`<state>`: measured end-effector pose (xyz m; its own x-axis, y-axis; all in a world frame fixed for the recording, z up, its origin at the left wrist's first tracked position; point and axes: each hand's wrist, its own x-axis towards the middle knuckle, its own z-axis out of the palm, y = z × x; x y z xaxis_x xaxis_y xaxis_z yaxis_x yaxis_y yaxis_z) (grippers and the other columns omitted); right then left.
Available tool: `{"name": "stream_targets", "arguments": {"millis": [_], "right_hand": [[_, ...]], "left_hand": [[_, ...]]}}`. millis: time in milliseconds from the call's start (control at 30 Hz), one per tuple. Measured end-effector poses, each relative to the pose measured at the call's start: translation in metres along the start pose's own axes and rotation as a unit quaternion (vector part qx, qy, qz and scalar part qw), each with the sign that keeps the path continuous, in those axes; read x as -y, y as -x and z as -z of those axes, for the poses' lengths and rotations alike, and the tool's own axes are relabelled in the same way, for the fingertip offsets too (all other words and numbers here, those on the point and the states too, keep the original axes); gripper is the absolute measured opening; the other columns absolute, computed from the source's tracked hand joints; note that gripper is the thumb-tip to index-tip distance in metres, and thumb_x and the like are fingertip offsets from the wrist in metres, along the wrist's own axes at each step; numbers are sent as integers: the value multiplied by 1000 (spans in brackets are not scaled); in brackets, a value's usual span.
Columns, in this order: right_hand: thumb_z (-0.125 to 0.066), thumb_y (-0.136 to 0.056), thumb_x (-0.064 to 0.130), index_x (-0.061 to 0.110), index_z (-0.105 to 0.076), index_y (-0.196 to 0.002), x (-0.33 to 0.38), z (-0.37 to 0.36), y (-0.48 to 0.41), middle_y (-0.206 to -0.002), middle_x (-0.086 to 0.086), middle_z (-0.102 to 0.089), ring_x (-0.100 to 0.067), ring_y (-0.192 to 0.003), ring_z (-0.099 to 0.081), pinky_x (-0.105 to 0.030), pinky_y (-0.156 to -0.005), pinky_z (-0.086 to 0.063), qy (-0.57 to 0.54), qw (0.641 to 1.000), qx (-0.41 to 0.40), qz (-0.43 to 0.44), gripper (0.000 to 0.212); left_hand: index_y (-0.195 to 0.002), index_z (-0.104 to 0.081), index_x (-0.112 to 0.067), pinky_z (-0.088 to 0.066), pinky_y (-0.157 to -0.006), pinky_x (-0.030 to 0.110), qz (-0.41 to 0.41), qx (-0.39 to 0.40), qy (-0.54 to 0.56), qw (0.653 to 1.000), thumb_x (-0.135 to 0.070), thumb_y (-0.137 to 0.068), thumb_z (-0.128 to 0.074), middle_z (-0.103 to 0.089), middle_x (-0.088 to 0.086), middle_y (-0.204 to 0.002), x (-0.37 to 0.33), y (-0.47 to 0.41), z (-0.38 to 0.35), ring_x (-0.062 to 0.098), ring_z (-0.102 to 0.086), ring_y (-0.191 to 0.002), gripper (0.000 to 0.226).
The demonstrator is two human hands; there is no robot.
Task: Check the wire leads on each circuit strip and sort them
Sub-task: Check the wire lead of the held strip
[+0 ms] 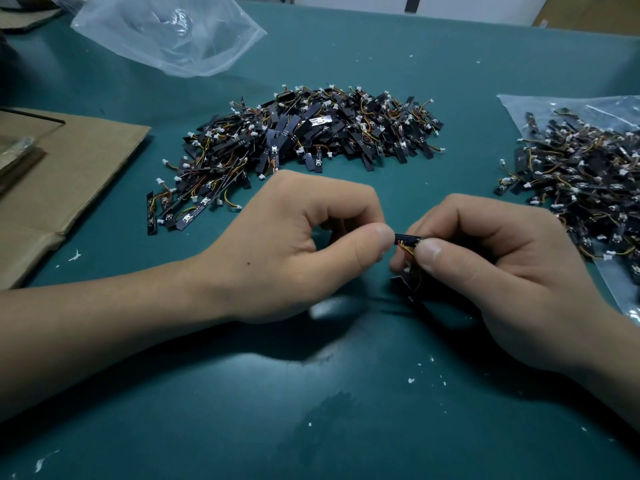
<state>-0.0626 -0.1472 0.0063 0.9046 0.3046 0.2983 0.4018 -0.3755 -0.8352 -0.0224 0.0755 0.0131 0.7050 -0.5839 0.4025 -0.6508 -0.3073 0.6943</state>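
A small black circuit strip [408, 239] with yellow and red wire leads is held between both hands above the green table [311, 410]. My left hand [301, 244] pinches its left end between thumb and forefinger. My right hand [485, 261] pinches the right end, and more dark strips [405, 284] hang beneath its fingers. A large heap of black strips [304, 133] with coloured leads and white connectors lies behind my hands. Another heap [581, 181] lies on a clear plastic bag at the right.
A flattened cardboard sheet [69, 174] lies at the left edge. A crumpled clear plastic bag [166, 32] sits at the back left. Small white flecks [411, 380] dot the table near me.
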Motion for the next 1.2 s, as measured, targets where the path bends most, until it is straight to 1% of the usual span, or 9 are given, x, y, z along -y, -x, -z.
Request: {"name": "stream_targets", "arguments": {"millis": [167,267,367,500,633,767,867,967,1200], "right_hand": [[-63,-90,34,19,-75,-86,0,0,0,-72,-12,-71,-32,-62,-61,-48,-57,-48,-11,1000,-28,8,20],[-63,-91,31,16,-74,-84,-2,1,-1,-74,-16,-69,-40,-62,-57,-51,-55,-44,-37,997,-71,16,20],[-63,-95,26,21,-73,-88,-2,0,-1,-99,-4,-72,-32,-88,-67,-44,-79,-53,-11,997,-52,64,13],[-64,-94,22,21,-75,-97,-2,-3,-1,-114,-5,-69,-27,-105,-68,-37,-94,-50,1,996,-3,88,11],[-64,-95,18,19,-72,-94,-1,0,0,-99,0,-70,-20,-91,-67,-27,-81,-50,25,990,-98,101,8],[-60,-90,30,16,-67,-73,-6,4,-3,-72,-8,-64,-32,-66,-55,-46,-61,-42,-28,991,-128,18,23],[-56,-89,30,9,-59,-68,-8,3,-7,-63,-17,-59,-31,-57,-50,-40,-55,-39,-24,995,-93,-31,30],[-51,-89,32,9,-52,-61,-6,2,-7,-56,-18,-54,-26,-52,-48,-33,-54,-39,-45,995,-87,-28,37],[-52,-101,30,16,-64,-78,-10,-1,-8,-67,-9,-63,-16,-52,-54,-17,-51,-41,-83,990,-100,-50,30]], "left_hand": [[-81,-69,-11,-47,-63,27,12,1,-5,1000,-17,-96,-61,-64,0,-68,2,0,-1,17,-59,-64,19],[-101,-71,-15,-50,-66,30,49,55,22,997,-44,-93,-63,-68,-6,-80,1,-1,-1,19,-63,-71,31],[-98,-72,-22,-47,-62,29,18,75,-58,995,-61,-86,-65,-63,-13,-73,1,-2,-6,17,-61,-66,41],[-87,-73,-17,-46,-62,36,-61,18,-114,991,-35,-94,-70,-64,-2,-69,6,-1,-8,21,-57,-63,20],[-94,-80,-19,-49,-64,26,-46,-7,-101,994,-29,-92,-75,-73,-6,-73,8,0,-10,13,-62,-62,11],[-100,-77,-20,-54,-67,18,30,-88,37,995,-23,-90,-78,-77,-9,-78,10,-4,-7,4,-70,-67,11],[-104,-71,-23,-50,-54,31,68,-125,137,980,-29,-88,-75,-77,-9,-78,10,-7,-4,25,-69,-64,17],[-95,-68,-23,-50,-55,42,77,-124,163,976,-31,-86,-74,-78,-3,-78,10,-8,-5,41,-64,-68,14],[-108,-65,-15,-56,-66,20,94,-75,211,970,-2,-95,-68,-80,1,-94,15,-6,-6,19,-76,-74,19]]}}
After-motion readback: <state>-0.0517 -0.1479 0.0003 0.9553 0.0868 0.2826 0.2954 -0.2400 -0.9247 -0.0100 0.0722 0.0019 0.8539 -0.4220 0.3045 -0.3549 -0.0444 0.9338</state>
